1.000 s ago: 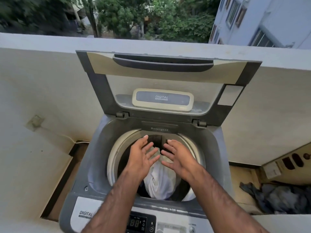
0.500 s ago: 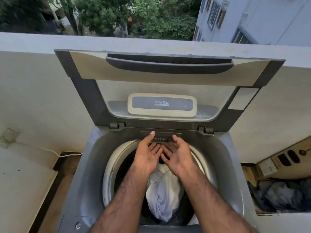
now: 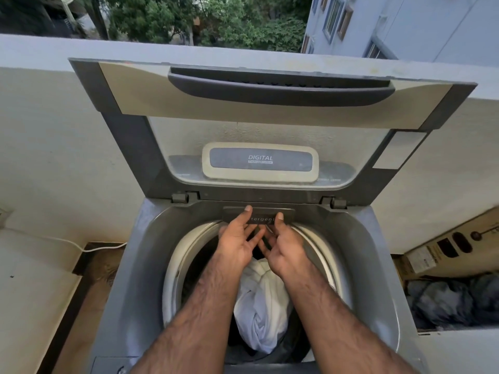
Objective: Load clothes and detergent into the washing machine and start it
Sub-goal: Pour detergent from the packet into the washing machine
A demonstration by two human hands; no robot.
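A grey top-loading washing machine (image 3: 151, 255) stands below me with its lid (image 3: 259, 103) raised upright. White cloth (image 3: 262, 309) lies bunched in the drum, with dark cloth under it. At the back rim sits a dark detergent drawer (image 3: 285, 213) labelled "Detergent". My left hand (image 3: 237, 238) and my right hand (image 3: 280, 247) reach side by side to that drawer. Both thumbs rest on its front face and the fingers curl under its lower edge. Whether the fingers grip the drawer is hidden.
A low balcony wall (image 3: 54, 117) runs behind the machine, with trees and a building beyond. A white cable (image 3: 89, 248) trails at the left. To the right is a cardboard box (image 3: 442, 255) with dark clothes (image 3: 453, 300) in front of it.
Both hands have moved from above the white cloth up and back to the detergent drawer. My view has come closer to the machine, and the control panel has left the frame.
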